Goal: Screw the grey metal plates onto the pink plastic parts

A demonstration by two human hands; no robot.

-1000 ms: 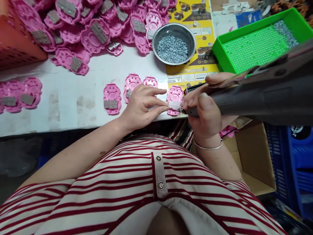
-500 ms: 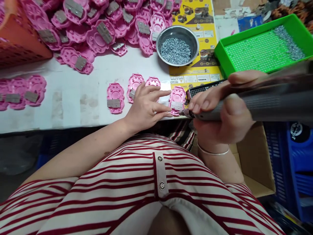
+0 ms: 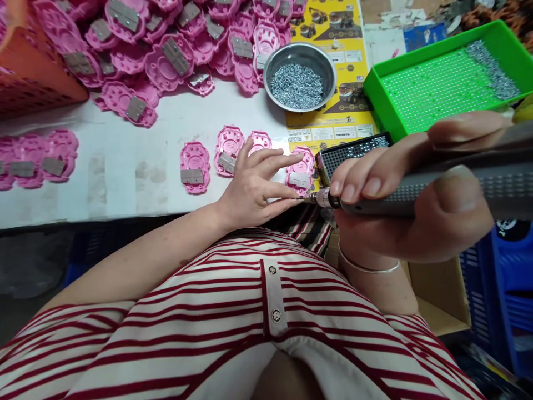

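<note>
My right hand (image 3: 412, 189) is wrapped around a grey electric screwdriver (image 3: 375, 205), held almost level and pointing left. Its thin bit reaches the fingertips of my left hand (image 3: 254, 189). There the thumb and a finger pinch together at the bit's tip; whatever sits between them is too small to make out. The other left fingers are spread, one reaching over a pink plastic casing (image 3: 300, 166) with a metal plate. Beside and partly under that hand lie two more pink casings, one with a plate (image 3: 227, 162). Another pink casing (image 3: 195, 166) lies further left.
A metal bowl of screws (image 3: 297, 86) stands beyond my hands. Behind the screwdriver are a black perforated tray (image 3: 353, 153) and a green tray (image 3: 385, 105) with screws. Many pink casings (image 3: 166, 61) are heaped at the back left, beside an orange basket (image 3: 37, 66).
The screwdriver and my right hand have lifted towards me, and the bit has left the near end of the casing. The left thumb and finger have come together at its tip.
</note>
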